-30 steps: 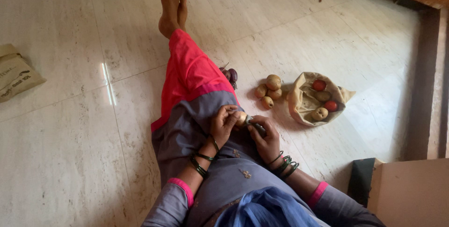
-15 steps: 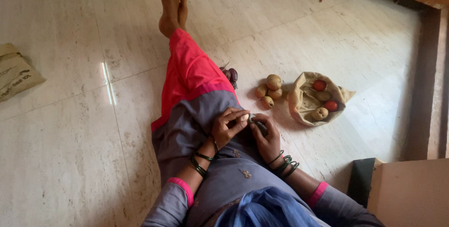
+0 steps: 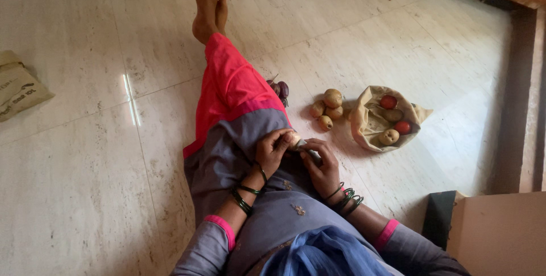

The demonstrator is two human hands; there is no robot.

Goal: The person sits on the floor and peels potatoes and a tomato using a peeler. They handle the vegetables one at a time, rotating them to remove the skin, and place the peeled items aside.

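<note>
— What changed with the hands?
— The left hand (image 3: 272, 152) has turned the potato (image 3: 294, 141) back into sight, fingers closed around it; the right hand (image 3: 322, 167) still grips the peeler (image 3: 307, 150) against it, over the lap.
— Elsewhere?
— The potatoes (image 3: 326, 110) and bag (image 3: 375, 122) on the floor (image 3: 85, 168) are unmoved.

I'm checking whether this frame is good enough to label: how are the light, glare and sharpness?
Head view: soft daylight, dimmer toward the right wall; a bright glare streak on the floor tile; the left hand and right hand are in shade and slightly soft, so the small potato between them lacks detail; the paper bag is clear.
</note>
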